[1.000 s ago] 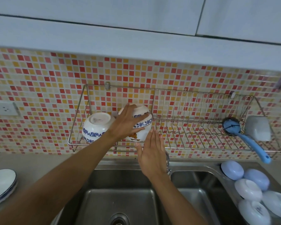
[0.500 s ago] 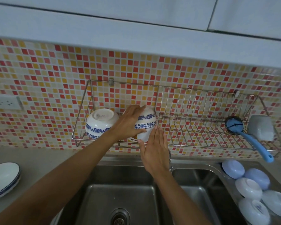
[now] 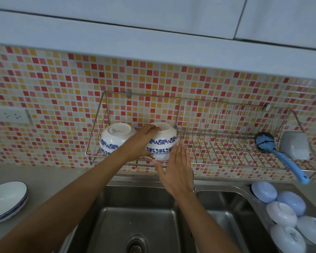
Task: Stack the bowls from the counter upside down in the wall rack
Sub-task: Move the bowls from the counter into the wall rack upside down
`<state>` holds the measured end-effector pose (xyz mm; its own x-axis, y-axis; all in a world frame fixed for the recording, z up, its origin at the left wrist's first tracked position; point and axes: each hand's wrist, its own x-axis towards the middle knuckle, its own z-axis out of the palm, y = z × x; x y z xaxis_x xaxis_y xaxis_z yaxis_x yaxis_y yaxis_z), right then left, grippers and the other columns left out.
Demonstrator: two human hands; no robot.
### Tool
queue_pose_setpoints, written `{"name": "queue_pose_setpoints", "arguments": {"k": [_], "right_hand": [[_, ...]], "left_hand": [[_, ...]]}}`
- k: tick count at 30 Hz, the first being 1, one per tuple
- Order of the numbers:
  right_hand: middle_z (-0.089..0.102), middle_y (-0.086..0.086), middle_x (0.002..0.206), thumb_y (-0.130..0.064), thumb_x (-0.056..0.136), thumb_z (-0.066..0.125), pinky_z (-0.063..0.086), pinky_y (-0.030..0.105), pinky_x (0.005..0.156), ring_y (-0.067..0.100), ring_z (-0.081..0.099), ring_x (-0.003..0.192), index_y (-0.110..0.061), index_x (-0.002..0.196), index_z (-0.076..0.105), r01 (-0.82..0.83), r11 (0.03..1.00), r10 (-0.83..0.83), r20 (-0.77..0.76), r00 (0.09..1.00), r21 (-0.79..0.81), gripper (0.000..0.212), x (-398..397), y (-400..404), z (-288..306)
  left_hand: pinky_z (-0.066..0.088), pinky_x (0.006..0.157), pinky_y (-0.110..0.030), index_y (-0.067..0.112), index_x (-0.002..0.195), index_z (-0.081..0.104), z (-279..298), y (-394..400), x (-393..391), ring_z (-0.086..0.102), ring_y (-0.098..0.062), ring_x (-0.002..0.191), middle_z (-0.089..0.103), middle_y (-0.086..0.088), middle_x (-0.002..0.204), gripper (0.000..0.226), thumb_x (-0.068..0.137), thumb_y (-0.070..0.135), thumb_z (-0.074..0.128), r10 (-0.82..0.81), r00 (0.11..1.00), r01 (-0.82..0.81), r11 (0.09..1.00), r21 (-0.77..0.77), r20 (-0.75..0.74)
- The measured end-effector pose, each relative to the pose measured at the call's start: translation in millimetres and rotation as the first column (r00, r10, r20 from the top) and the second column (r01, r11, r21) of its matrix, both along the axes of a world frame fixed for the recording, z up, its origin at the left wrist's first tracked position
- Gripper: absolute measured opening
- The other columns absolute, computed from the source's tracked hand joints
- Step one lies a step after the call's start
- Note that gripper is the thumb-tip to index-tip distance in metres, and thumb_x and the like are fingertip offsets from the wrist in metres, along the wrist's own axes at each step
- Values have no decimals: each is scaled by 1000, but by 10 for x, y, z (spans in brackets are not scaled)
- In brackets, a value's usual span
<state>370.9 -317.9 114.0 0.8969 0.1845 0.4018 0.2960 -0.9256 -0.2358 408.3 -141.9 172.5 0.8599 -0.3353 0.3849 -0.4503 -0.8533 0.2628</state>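
A wire wall rack (image 3: 226, 162) hangs on the mosaic tiles above the sink. At its left end stands an upside-down stack of white bowls with blue flower bands (image 3: 113, 138). Right beside it is a second upside-down stack of the same bowls (image 3: 164, 141), and my left hand (image 3: 139, 141) grips its left side and top. My right hand (image 3: 177, 168) is flat with fingers straight, its fingertips at the lower right edge of that stack. Several pale blue and white bowls (image 3: 283, 214) lie upside down on the counter at the right of the sink.
A blue-handled brush (image 3: 279, 152) and an upturned grey cup (image 3: 295, 145) sit at the rack's right end. A double steel sink (image 3: 135, 225) lies below. A stack of blue-rimmed plates (image 3: 5, 199) rests on the left counter. A wall socket (image 3: 9, 115) is at the left.
The stack under my left hand has tipped from tilted to upright and settled down onto the rack floor. My right hand stayed flat against its lower right side.
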Motion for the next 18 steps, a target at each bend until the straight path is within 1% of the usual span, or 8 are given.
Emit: {"name": "queue_pose_setpoints", "arguments": {"k": [3,6,11,13,15,17,18], "right_hand": [[-6,13,161,-79,84,3,-10,34,117,24,-6,148,-7,152,-6,-6,1000,6,6,1000,-9,99,-27,34,6],[-1,14,161,-77,86,9,-10,34,116,25,-3,149,-5,152,-3,-2,1000,2,10,1000,2,98,-13,12,10],[-2,15,161,-76,87,8,-10,35,118,25,-5,149,-4,152,-3,-6,1000,6,9,1000,-19,97,-3,13,7],[-1,15,161,-76,87,8,-9,35,118,24,-4,149,-5,152,-2,-6,1000,6,13,1000,-14,97,-4,5,0],[-1,13,161,-75,88,10,-8,35,118,23,-3,149,-6,152,-1,-18,1000,18,28,999,-12,95,-1,1,-5],[-1,10,162,-74,90,12,-10,35,117,21,-3,149,-9,153,-1,-29,999,30,40,999,-23,91,7,3,-13],[0,9,162,-73,91,12,-11,35,116,20,-2,149,-10,153,-1,-30,999,31,46,998,-26,89,17,3,-17]], "left_hand": [[37,107,-35,20,143,30,-25,30,-73,34,-25,136,30,-5,151,93,67,15,83,-3,999,0,999,54,46],[38,107,-35,21,142,32,-21,-27,-83,36,-25,135,33,-5,151,86,71,12,80,-22,998,15,994,112,61],[37,108,-35,22,142,32,-35,-28,-52,34,-23,137,33,-4,151,85,72,11,79,-20,999,18,996,84,24],[33,111,-36,23,142,33,-59,-3,-39,31,-22,138,32,-2,151,83,72,10,77,-45,999,46,999,22,-16],[29,115,-40,25,142,35,-99,14,-37,24,-19,141,30,-1,152,79,74,9,72,-82,994,74,990,-121,-66],[24,117,-44,27,142,36,-154,11,-32,16,-17,144,24,1,155,70,79,10,63,-74,992,46,966,-253,-100],[22,118,-44,28,143,36,-179,3,-26,13,-16,145,21,2,157,65,84,12,58,-51,993,17,955,-295,-108]]}}
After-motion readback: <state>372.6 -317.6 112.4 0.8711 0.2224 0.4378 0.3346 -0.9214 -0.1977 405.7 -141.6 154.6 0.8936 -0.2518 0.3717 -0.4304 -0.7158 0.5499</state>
